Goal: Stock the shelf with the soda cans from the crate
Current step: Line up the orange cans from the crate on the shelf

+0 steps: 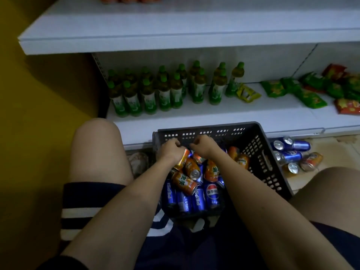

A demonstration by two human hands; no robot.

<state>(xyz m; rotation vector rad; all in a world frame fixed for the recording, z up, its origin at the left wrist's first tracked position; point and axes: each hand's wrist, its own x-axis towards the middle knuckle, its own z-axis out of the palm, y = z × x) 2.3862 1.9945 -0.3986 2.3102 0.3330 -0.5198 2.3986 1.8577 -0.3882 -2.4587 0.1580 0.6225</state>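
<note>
Left hand grips a smooth orange aluminium soda can by its rigid, slippery side; right hand curls, contents unclear.

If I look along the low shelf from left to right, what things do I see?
Green-capped bottles → yellow packet → green snack packets → red snack packets, all lying on the white shelf.
</note>
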